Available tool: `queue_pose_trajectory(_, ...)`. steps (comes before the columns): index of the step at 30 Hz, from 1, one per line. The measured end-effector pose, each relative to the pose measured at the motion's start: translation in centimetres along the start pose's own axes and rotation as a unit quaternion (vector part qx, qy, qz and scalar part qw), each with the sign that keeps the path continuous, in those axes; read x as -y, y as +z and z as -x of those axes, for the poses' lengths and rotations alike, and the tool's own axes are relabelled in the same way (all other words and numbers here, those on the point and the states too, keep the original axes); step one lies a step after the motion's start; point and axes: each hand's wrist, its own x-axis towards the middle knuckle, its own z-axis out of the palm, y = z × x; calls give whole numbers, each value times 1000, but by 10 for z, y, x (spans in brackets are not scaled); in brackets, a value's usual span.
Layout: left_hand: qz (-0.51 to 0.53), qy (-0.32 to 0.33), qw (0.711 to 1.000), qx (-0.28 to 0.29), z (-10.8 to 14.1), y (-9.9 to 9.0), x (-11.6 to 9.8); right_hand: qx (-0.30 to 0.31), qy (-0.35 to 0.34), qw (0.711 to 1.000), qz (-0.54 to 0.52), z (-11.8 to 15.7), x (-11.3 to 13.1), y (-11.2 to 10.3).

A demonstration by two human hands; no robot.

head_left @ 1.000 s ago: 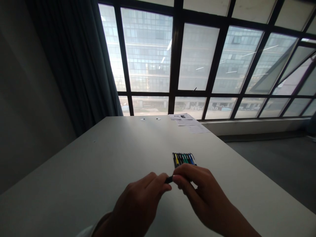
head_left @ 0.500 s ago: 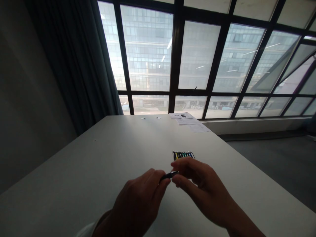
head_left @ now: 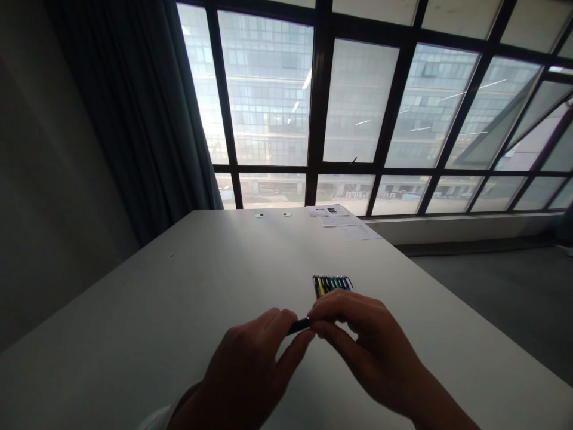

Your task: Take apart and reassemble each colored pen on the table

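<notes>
Over the white table (head_left: 147, 310), the left hand (head_left: 244, 373) and right hand (head_left: 369, 352) close from either side on a dark pen (head_left: 299, 326), steadying it between them, just nearer the person than the side-by-side row of coloured pens (head_left: 331, 285) at centre frame

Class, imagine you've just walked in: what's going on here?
A person is gripping a slim dark pen with the fingers of both the left hand and the right hand, over a white table. A row of coloured pens lies on the table just beyond the hands. Loose papers lie near the table's far end, in front of large windows.
</notes>
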Motion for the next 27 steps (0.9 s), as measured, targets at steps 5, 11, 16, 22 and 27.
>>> queue_pose_trajectory(5,-22,-13,1000,4,1,1,1,4,-56,998,-31,1,0,0)
queue_pose_trajectory(11,-32,-3,999,-5,-1,-3,-2,-10,-17,1000,3,3,1,3)
queue_pose_trajectory(16,-69,18,997,-23,-3,-4,-3,23,19,999,30,1,3,3)
queue_pose_trajectory(22,-57,0,998,-15,-3,-2,-3,25,-34,999,5,1,2,1)
queue_pose_trajectory(27,-38,-7,999,-7,-2,0,-3,29,-74,996,-46,1,0,1)
